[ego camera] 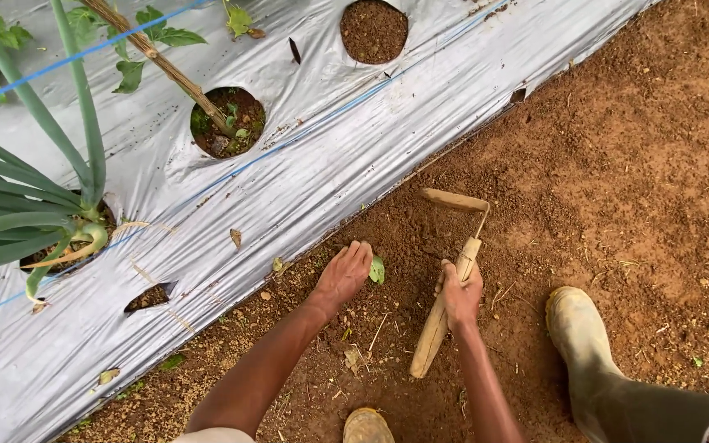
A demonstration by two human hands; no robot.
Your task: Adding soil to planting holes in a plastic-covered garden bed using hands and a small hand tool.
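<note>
Gripping a wooden-handled hoe (450,279) in a closed fist, the right hand (461,294) aims its blade at twelve o'clock to scrape the soil (617,164); the left hand (345,275) pinches a small green weed (377,270), fingers closed on it, beside the silver plastic sheet (330,156) at ten o'clock; no labels show

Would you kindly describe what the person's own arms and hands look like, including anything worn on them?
Both forearms are bare, with no long sleeves, gloves, watch or rings visible. The left hand and right hand are uncovered. A pale edge of cloth shows at the bottom of the picture by the left upper arm, possibly a short sleeve. Lower down, the person wears muddy olive rubber boots.
</note>
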